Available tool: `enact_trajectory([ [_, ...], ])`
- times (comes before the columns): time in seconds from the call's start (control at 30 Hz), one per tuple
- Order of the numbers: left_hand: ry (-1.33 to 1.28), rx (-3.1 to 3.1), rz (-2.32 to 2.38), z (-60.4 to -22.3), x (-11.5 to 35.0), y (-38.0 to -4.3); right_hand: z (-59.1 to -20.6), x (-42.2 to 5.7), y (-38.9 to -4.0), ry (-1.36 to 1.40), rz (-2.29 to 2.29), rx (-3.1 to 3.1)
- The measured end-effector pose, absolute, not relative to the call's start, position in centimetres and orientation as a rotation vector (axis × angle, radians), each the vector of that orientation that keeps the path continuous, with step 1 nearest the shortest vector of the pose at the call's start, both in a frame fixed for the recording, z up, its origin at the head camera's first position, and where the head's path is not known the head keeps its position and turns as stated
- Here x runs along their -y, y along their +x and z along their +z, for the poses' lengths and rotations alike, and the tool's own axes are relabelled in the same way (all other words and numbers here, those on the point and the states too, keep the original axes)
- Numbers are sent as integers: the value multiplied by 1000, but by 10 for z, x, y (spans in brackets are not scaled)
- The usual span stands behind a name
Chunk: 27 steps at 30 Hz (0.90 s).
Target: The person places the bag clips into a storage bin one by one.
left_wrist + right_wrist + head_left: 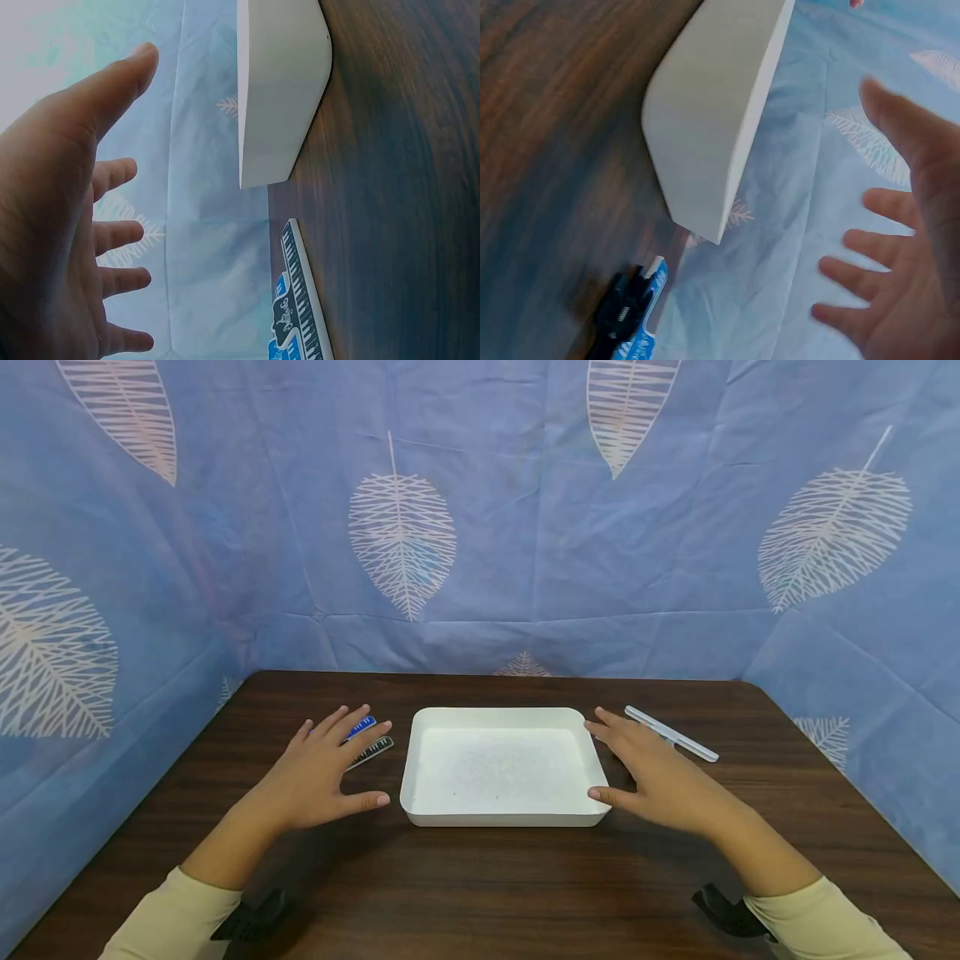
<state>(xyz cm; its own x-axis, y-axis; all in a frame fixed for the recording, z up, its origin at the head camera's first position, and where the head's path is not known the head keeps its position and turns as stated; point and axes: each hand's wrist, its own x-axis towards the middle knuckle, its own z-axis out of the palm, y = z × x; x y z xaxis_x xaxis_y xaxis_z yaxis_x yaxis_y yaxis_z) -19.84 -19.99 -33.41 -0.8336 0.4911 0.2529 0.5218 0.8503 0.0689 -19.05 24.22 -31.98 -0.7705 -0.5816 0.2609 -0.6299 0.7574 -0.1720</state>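
Both bare hands hover with fingers spread, one on each side of a shallow white tray (506, 764), holding nothing. Partly under the left hand (322, 777) lie a blue strip (363, 724) and a black strip (378, 747) with a piano-key pattern. The left wrist view shows lettering on a dark shape of the black strip (304, 300). The right hand (660, 777) is over the tray's right edge; whether it touches cannot be told. Beyond it rest pale, long strips (675, 735). In the right wrist view, a blue printed piece (639, 341) has a black clip-like part (619, 311).
A dark brown wooden table (495, 893) carries everything. Blue cloth (487, 543) with white leaf prints hangs behind and along both sides. Black wrist mounts (255, 917) sit below the sleeves.
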Motion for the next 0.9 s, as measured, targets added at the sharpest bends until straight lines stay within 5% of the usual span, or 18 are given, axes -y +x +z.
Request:
enact_trajectory([
  [0.9, -806, 2760, -262, -328, 213, -198, -330, -239, -199, 865, 368, 2661],
])
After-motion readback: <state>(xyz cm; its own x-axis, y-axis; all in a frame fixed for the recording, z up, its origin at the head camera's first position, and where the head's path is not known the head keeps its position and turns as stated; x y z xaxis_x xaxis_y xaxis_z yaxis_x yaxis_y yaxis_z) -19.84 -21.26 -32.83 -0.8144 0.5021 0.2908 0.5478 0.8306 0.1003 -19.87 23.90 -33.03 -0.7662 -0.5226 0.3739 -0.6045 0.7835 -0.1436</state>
